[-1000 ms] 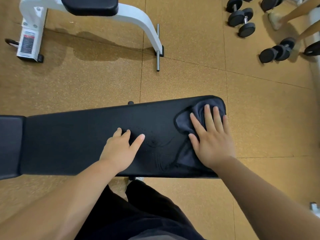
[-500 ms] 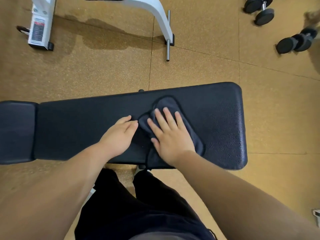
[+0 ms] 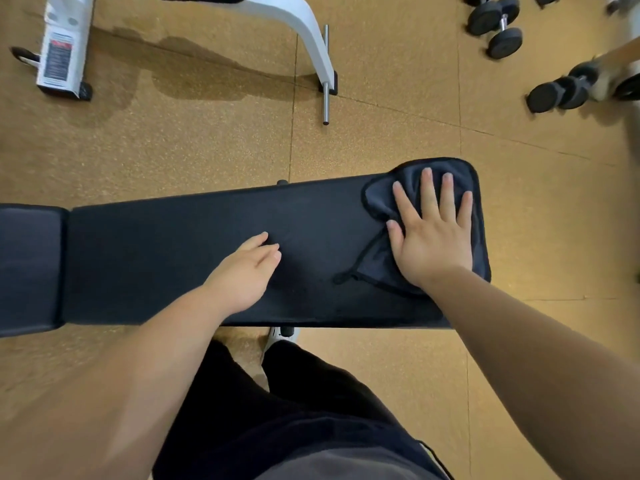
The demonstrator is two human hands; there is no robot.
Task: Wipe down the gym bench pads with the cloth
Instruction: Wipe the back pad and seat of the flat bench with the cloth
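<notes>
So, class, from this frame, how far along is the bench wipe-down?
Done: nothing provable; the long pad shows no wipe marks. In hand: the right hand presses the cloth flat on that pad's right end, while the left hand rests mid-pad. Left: the shorter pad at the left, no cloth on it.

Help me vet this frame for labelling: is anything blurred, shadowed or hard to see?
Head view: the dumbbells at the right edge look blurred; the white equipment frame throws a soft shadow on the floor; the dark cloth under the right hand barely stands out against the black bench pad.
</notes>
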